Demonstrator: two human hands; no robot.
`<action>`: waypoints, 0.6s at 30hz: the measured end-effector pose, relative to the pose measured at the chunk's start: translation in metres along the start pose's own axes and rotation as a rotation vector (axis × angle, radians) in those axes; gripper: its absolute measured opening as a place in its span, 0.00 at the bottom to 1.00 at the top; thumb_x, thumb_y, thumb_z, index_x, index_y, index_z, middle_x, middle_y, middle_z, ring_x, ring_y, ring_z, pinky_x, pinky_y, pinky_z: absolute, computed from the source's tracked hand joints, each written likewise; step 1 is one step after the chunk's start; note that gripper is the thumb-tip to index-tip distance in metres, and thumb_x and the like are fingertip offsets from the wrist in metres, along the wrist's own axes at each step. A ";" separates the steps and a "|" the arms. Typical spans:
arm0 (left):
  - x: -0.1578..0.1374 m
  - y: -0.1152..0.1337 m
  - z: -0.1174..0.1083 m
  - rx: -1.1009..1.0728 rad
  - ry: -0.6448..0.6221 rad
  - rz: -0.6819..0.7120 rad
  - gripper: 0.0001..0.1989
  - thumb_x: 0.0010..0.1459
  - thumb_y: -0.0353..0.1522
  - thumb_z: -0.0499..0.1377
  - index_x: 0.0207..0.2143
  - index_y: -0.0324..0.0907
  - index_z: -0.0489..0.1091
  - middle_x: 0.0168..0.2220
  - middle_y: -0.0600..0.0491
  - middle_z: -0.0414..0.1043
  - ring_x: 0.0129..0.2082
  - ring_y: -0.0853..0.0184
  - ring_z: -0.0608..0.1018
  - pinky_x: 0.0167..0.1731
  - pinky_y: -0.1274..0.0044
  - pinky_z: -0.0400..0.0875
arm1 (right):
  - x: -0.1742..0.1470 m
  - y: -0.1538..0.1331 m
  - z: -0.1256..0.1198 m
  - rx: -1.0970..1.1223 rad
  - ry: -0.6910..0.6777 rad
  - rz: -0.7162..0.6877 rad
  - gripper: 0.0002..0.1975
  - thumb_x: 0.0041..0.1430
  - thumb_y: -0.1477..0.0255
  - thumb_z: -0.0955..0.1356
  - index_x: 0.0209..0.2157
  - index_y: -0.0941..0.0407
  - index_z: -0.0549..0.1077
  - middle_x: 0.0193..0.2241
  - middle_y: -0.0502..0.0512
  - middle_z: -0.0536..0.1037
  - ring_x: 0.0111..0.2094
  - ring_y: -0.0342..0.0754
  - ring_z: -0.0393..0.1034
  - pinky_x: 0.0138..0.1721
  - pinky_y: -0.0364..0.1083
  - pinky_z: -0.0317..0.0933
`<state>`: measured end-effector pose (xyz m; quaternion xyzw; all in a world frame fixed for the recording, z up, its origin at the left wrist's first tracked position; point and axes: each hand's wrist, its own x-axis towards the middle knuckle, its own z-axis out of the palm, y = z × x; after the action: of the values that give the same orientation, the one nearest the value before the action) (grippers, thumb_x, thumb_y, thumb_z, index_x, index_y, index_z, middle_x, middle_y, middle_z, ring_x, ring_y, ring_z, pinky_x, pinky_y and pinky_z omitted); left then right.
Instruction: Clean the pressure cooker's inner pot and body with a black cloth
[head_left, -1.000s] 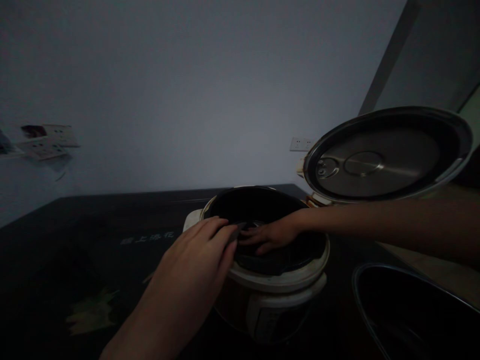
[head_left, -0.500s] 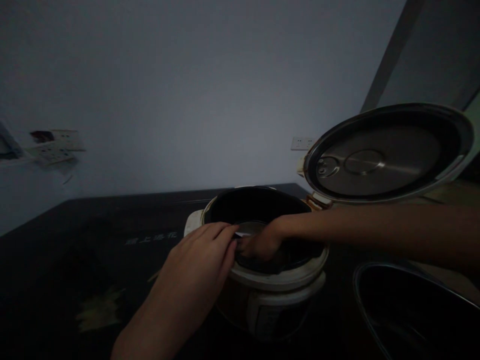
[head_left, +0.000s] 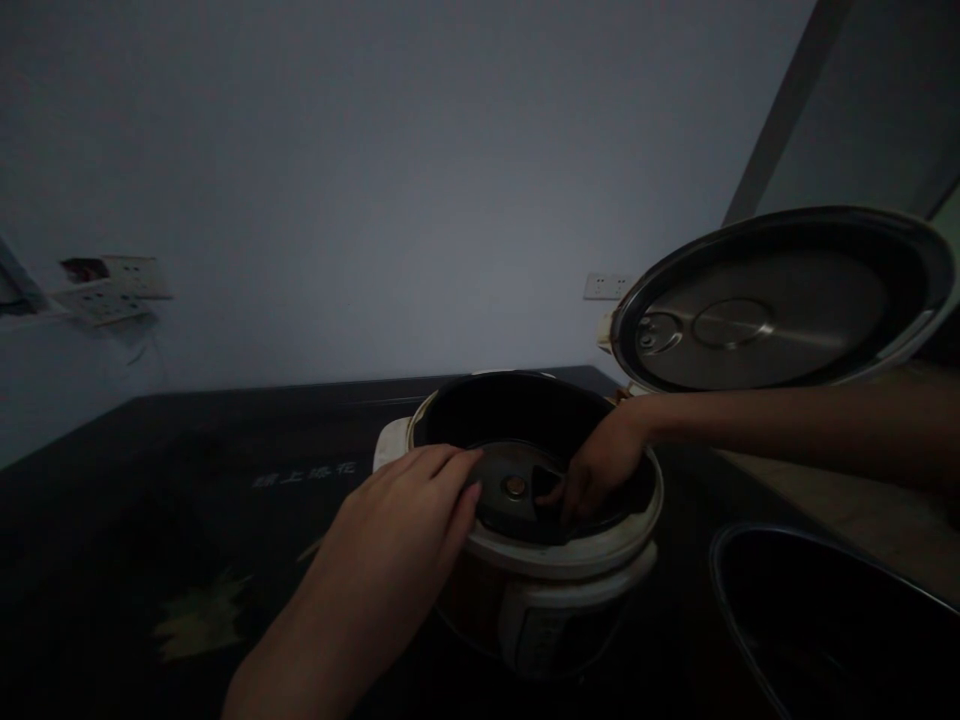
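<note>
An electric cooker [head_left: 577, 560] with a white rim stands on the dark surface, its lid [head_left: 795, 310] tilted open at the right. My left hand [head_left: 405, 510] lies over the cooker's near left rim, its fingers together and curled on the edge. Inside the cooker, my right hand [head_left: 604, 465] is bent down at the right side with curled fingers. A dark, soft-looking piece like a cloth [head_left: 546, 490] shows at its fingertips; dim light blurs its outline. The metal heating plate [head_left: 495, 480] with a round centre button [head_left: 514, 487] is visible at the bottom.
A dark inner pot [head_left: 817, 620] stands at the lower right, near the cooker. A yellowish leaf-shaped patch [head_left: 199, 615] lies at the left of the dark surface [head_left: 247, 430]. Wall sockets [head_left: 606, 287] are behind, and more sockets [head_left: 135, 278] at the left.
My right hand has moved rightward inside the cooker, from the middle to the right side, uncovering the plate's centre button. My left hand stays on the rim.
</note>
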<state>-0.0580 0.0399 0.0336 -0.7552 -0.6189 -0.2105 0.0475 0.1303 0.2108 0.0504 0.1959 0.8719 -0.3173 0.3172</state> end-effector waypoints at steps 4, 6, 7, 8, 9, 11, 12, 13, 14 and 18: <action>0.000 0.001 -0.001 0.022 -0.003 0.002 0.17 0.65 0.32 0.47 0.52 0.45 0.70 0.51 0.48 0.74 0.45 0.61 0.78 0.43 0.66 0.74 | -0.002 -0.001 -0.007 0.079 -0.035 0.146 0.15 0.57 0.77 0.69 0.47 0.56 0.77 0.51 0.52 0.76 0.55 0.48 0.68 0.55 0.45 0.62; 0.000 0.001 -0.002 0.024 -0.001 0.001 0.17 0.65 0.32 0.48 0.52 0.46 0.70 0.51 0.49 0.74 0.46 0.60 0.78 0.43 0.67 0.74 | 0.001 0.002 -0.008 0.076 0.022 0.202 0.22 0.55 0.74 0.70 0.53 0.55 0.73 0.49 0.54 0.77 0.49 0.50 0.73 0.48 0.46 0.66; 0.000 0.001 -0.002 0.023 0.000 0.001 0.17 0.65 0.32 0.48 0.52 0.46 0.70 0.51 0.49 0.74 0.46 0.61 0.78 0.44 0.67 0.74 | 0.003 0.004 -0.008 0.055 0.032 0.213 0.25 0.56 0.71 0.70 0.56 0.56 0.70 0.49 0.55 0.77 0.47 0.51 0.73 0.46 0.46 0.67; 0.000 0.001 -0.001 0.022 0.000 0.003 0.17 0.65 0.31 0.48 0.52 0.46 0.70 0.50 0.49 0.74 0.46 0.61 0.78 0.44 0.66 0.74 | 0.006 0.005 -0.009 0.028 0.032 0.214 0.27 0.57 0.69 0.69 0.58 0.57 0.67 0.50 0.57 0.76 0.46 0.52 0.73 0.45 0.47 0.67; 0.000 0.001 -0.001 0.022 -0.002 0.003 0.17 0.65 0.31 0.48 0.51 0.46 0.70 0.50 0.49 0.75 0.46 0.61 0.78 0.44 0.66 0.74 | 0.010 0.007 -0.010 0.000 0.035 0.207 0.28 0.58 0.67 0.68 0.59 0.59 0.65 0.51 0.59 0.75 0.47 0.52 0.72 0.46 0.47 0.67; 0.000 0.001 -0.001 0.026 -0.011 0.003 0.17 0.65 0.31 0.47 0.51 0.46 0.70 0.50 0.49 0.75 0.46 0.60 0.78 0.44 0.66 0.74 | 0.018 0.010 -0.014 -0.041 0.070 0.193 0.30 0.58 0.66 0.67 0.60 0.62 0.62 0.54 0.62 0.72 0.51 0.54 0.70 0.50 0.48 0.64; 0.000 0.001 -0.001 0.027 -0.016 0.002 0.17 0.65 0.31 0.47 0.52 0.46 0.70 0.51 0.49 0.74 0.46 0.60 0.78 0.43 0.65 0.74 | 0.023 0.012 -0.016 -0.052 0.096 0.193 0.32 0.58 0.65 0.67 0.61 0.63 0.60 0.56 0.64 0.70 0.53 0.55 0.68 0.52 0.49 0.63; 0.001 0.001 -0.001 0.026 -0.019 0.002 0.18 0.65 0.31 0.47 0.52 0.46 0.70 0.51 0.49 0.74 0.46 0.60 0.78 0.43 0.65 0.74 | 0.028 0.012 -0.019 -0.062 0.122 0.192 0.34 0.58 0.65 0.67 0.63 0.64 0.57 0.57 0.65 0.68 0.56 0.56 0.65 0.55 0.50 0.60; 0.001 0.001 -0.001 0.023 -0.024 0.004 0.18 0.65 0.31 0.47 0.53 0.46 0.69 0.51 0.48 0.74 0.46 0.60 0.78 0.44 0.65 0.74 | 0.033 0.012 -0.021 -0.072 0.141 0.187 0.36 0.58 0.65 0.67 0.64 0.64 0.55 0.59 0.66 0.66 0.58 0.57 0.63 0.57 0.51 0.58; 0.002 0.001 -0.002 0.006 -0.029 0.001 0.18 0.65 0.32 0.46 0.54 0.44 0.69 0.51 0.48 0.74 0.48 0.60 0.77 0.46 0.64 0.74 | 0.057 0.005 -0.023 -0.102 0.158 0.105 0.38 0.61 0.66 0.66 0.67 0.62 0.48 0.65 0.66 0.56 0.64 0.57 0.53 0.62 0.52 0.51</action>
<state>-0.0567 0.0413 0.0362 -0.7584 -0.6198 -0.1978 0.0408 0.0821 0.2375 0.0230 0.2495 0.8978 -0.2391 0.2732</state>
